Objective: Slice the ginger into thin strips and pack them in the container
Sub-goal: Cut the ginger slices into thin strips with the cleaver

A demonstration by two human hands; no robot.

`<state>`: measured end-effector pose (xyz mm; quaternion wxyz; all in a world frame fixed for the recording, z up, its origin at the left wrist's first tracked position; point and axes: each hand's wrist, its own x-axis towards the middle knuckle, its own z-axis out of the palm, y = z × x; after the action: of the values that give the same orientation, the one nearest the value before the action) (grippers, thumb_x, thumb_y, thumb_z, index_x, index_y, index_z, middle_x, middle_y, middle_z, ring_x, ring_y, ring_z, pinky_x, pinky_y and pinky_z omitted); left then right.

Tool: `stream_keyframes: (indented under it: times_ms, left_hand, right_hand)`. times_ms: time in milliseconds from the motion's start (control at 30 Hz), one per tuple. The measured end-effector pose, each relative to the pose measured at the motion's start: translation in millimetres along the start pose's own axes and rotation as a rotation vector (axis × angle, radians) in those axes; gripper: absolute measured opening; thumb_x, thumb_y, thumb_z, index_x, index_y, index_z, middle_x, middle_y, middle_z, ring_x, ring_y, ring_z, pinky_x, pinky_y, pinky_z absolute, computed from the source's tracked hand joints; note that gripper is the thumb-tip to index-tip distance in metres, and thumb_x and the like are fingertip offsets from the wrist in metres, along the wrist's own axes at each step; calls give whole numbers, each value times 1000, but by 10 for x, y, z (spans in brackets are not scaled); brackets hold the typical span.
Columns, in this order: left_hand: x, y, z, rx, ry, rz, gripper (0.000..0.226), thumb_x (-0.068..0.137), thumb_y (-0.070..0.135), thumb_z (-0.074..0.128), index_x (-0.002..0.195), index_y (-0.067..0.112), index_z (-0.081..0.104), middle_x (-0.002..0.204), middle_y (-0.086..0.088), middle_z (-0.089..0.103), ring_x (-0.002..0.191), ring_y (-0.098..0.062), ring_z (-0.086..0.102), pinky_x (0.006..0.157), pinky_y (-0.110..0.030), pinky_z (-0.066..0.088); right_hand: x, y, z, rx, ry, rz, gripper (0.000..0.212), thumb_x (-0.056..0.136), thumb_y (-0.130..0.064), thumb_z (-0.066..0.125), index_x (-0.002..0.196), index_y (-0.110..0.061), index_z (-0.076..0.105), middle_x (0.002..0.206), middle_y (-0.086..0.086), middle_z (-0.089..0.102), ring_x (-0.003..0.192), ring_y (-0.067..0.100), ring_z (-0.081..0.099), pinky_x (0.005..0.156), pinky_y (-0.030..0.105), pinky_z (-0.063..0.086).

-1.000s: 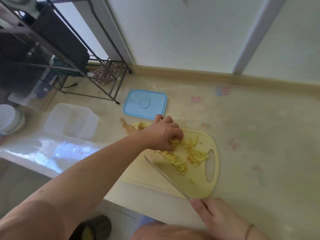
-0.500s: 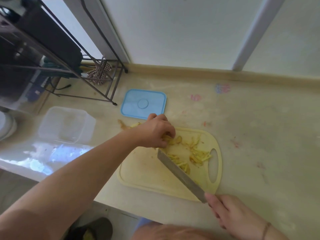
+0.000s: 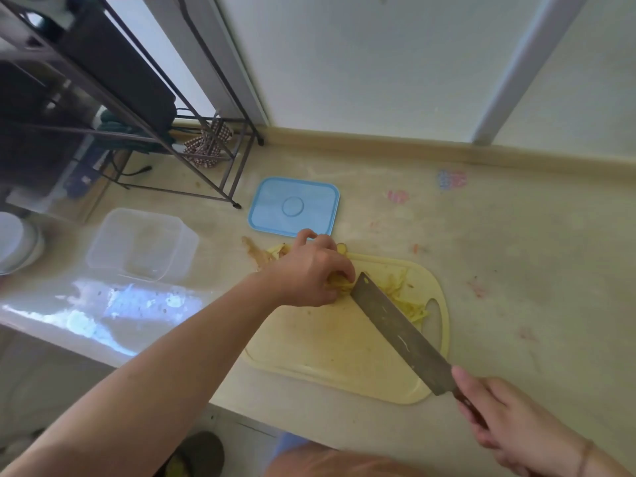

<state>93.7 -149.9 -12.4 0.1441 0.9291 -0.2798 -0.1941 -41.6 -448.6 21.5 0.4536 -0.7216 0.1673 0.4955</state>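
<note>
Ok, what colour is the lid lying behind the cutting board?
Light blue lid, seen in the head view.

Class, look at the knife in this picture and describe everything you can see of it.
The knife is a cleaver with a broad, rectangular blade of dull grey metal and a dark handle. The right hand grips the handle, hiding most of it. The blade slants across the pale yellow cutting board, its far corner close beside the left hand, which holds the ginger. Cut strips lie just beyond the blade.
</note>
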Motion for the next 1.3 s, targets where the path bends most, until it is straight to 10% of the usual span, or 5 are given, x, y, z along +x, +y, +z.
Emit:
stream_keyframes:
  times_ms: [267,400,733,1033,1300]
  left_hand:
    - [-353,29,144,16,203,135,45,76,41,69,119,28,68,116,16,66,120,-18,50,105,-46,29]
    - [-521,-42,257,-285,559,-124,42,77,25,61,117,16,69,123,4,64,119,-22,53,100,-49,44]
    - [-288,69,237,-416,599,-554,37,90,21,64,126,14,63,122,1,59,98,-18,56,94,-42,50]
    - [73,260,-135,214,-2,-596,53,78,75,56,97,25,52,98,4,55,99,-20,47,91,-40,42]
    - [224,450,-132,400,-40,-634,32,93,52,50,88,20,51,81,2,50,85,-22,47,79,-35,34]
  right_hand:
    - [-106,119,-55,131,-10,-71,87,45,-95,50,60,-10,48,50,13,32,40,16,27,39,21,22]
    - [-94,106,-129,214,-9,-44,87,42,-91,53,65,-8,46,51,12,30,37,11,23,38,17,21]
    - [-72,-38,-144,246,9,-105,75,71,-85,40,69,-10,42,53,10,29,39,11,25,41,17,26]
    - [-147,-89,-215,223,8,-143,74,54,-83,49,66,-11,43,52,11,28,39,12,25,40,17,26]
    - [-125,-45,-197,196,-23,-136,63,74,-72,38,70,-9,42,53,10,30,40,12,26,40,18,24]
